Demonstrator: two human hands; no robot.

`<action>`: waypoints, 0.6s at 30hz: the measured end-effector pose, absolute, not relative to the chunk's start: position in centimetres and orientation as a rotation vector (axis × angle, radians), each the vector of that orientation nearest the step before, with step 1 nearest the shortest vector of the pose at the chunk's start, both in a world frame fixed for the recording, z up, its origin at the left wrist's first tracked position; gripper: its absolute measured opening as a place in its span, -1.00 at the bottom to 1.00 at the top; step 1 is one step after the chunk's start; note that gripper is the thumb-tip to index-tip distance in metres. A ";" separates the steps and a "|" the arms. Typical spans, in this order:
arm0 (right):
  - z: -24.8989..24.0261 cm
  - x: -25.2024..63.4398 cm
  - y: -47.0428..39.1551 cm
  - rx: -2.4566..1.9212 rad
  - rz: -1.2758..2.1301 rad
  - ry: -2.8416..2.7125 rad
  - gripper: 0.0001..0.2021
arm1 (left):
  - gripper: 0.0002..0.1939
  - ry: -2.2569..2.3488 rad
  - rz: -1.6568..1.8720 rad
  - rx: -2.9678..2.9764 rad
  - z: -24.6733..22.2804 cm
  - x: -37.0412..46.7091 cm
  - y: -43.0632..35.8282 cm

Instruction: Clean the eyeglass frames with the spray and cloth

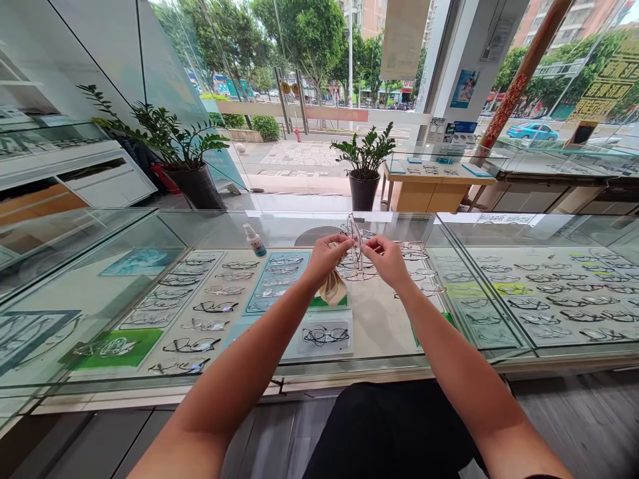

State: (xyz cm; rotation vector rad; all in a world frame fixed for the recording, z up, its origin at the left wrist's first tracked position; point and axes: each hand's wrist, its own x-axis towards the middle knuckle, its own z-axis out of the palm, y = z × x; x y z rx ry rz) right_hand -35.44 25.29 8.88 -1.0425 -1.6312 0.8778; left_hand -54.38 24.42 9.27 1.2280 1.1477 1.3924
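Head view brings me both bare hands meeting above a glass display counter (382, 356), with a thin-framed pair of eyeglasses (357, 247) between them. From my end I see the left hand (329, 258) with its fingers closed around a beige cloth (333, 291), which hangs loosely below the palm, and its fingertips come right up to the eyeglasses; how far the cloth wraps the frame there is too small for me to make out. On the other side, the right hand (385, 261) pinches the frame between thumb and bent fingers, so the eyeglasses stand roughly upright, well off to the right of a small spray bottle (255, 241). Further spectacle frames (424, 287) lie beside and beyond the right hand. Nearer the wearer, below the cloth, I can see black-rimmed glasses (325, 335) on a pale card, just in front of a green card (329, 301) partly covered by the cloth. Rows of display glasses (215, 307) fill the left side of the case. Past the counter's far edge, I get a potted plant (363, 166) standing before the glass doors (319, 150).
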 end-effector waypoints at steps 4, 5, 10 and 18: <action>8.6 -35.5 25.4 -1.044 0.911 -1.654 -0.70 | -0.50 1.123 1.346 1.291 9.1 -54.3 24.3; 8.5 -35.5 25.4 -1.057 0.919 -1.654 -0.69 | -0.50 1.123 1.343 1.314 9.0 -54.2 24.3; 8.7 -35.6 25.3 -1.109 0.966 -1.712 -0.60 | -0.51 1.221 1.374 1.425 8.9 -54.6 24.5; 9.7 -36.5 23.5 -0.741 1.880 -2.106 -0.45 | -0.53 1.451 1.481 1.511 8.7 -57.0 25.9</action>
